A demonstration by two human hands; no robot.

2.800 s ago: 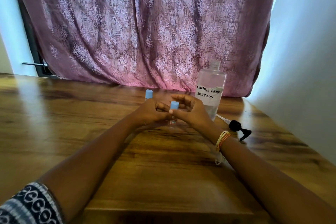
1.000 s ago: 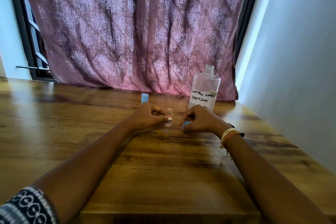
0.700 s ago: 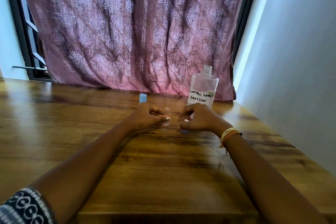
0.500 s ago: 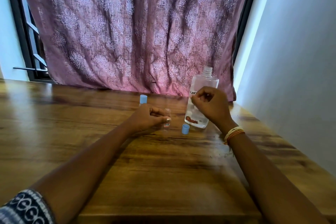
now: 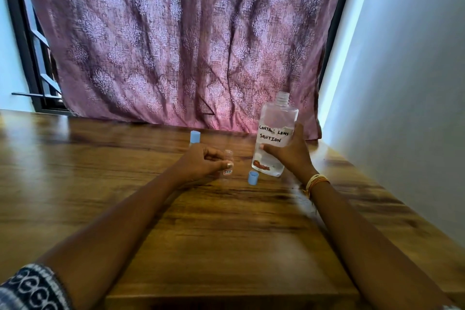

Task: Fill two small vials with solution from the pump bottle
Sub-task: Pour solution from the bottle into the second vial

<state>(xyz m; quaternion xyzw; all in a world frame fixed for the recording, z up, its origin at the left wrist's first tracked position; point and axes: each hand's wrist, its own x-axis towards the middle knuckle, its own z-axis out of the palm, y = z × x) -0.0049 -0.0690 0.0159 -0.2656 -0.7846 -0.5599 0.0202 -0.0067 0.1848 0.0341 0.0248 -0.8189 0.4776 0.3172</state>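
My left hand holds a small clear vial upright on the wooden table; the vial's top is uncapped. Its blue cap lies on the table just right of it. My right hand grips the clear bottle labelled "contact lens solution". The bottle's neck is open with no pump on it, and a little liquid sits at its bottom. A second vial with a blue cap stands behind my left hand, its body mostly hidden.
A purple patterned curtain hangs along the table's far edge. A white wall runs close along the right side. A dark window frame shows at the far left.
My right hand took the blue cap off the vial, set it on the table, then reached to the bottle and gripped it. The left hand has kept hold of the vial.
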